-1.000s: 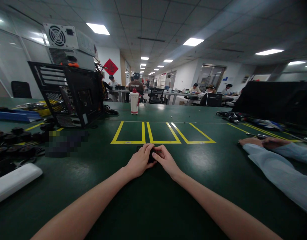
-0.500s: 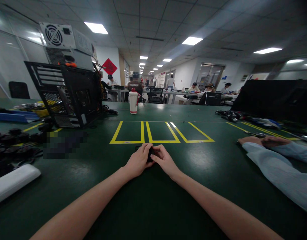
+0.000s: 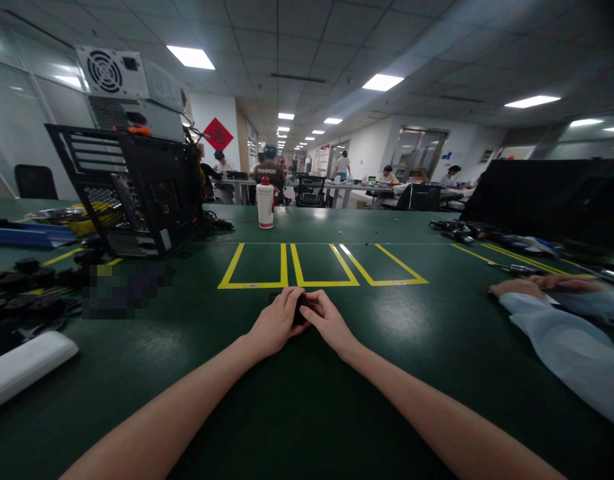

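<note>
Between my hands, low over the green table (image 3: 307,387), is a small black object (image 3: 299,311). Its kind cannot be made out, since my fingers cover most of it. My left hand (image 3: 279,319) wraps round it from the left, with a dark edge showing beyond the knuckles. From the right, the thumb and fingertips of my right hand (image 3: 327,323) close on the same object. Just beyond my hands, yellow tape outlines (image 3: 251,286) mark the tabletop.
At left stand a black computer case (image 3: 137,193) with power supplies (image 3: 117,73) on top, and a white long object (image 3: 31,367). A white bottle (image 3: 265,207) stands farther back. A co-worker's sleeves (image 3: 561,347) rest at right, near dark cables (image 3: 454,230).
My hands keep nearly the same hold on the black object. At right, the co-worker's hands and sleeves have shifted slightly to the right. The whole view has moved a little.
</note>
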`<state>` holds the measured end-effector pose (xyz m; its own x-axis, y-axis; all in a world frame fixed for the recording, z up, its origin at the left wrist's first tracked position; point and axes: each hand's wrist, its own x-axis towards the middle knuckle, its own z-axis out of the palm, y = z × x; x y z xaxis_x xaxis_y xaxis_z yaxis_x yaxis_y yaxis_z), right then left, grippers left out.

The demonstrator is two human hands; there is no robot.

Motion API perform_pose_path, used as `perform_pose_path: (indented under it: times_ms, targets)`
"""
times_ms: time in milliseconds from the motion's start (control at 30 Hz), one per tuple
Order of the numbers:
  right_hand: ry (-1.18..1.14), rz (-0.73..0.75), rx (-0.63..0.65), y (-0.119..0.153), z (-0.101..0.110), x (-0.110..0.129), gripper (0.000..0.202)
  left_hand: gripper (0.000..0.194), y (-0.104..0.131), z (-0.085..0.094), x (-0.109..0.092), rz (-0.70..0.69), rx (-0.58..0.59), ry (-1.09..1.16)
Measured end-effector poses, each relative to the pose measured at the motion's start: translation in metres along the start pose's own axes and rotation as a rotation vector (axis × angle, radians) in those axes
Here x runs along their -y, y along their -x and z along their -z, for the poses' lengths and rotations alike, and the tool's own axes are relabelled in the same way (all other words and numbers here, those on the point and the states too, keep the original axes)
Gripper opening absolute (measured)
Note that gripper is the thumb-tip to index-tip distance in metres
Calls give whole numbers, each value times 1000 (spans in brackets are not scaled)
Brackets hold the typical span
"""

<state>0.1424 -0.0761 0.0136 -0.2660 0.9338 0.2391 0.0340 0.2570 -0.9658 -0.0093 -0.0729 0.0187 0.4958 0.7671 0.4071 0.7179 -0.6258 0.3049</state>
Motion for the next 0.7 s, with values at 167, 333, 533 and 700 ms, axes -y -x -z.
perform_pose_path:
  times_ms: [167,333,533,700]
  targets:
    - [-35,59,-30,-2,-1,-1,13,61,-1,-3,2,-16,-25,-6]
    - [0,-18,-44,-3,2,-1,22,60,-1,-3,3,-33,-37,5]
    - [22,7,-30,0,-1,1,15,61,1,0,0,-33,-26,0]
    - [2,46,-29,2,-2,5,12,61,0,0,0,-18,-28,2]
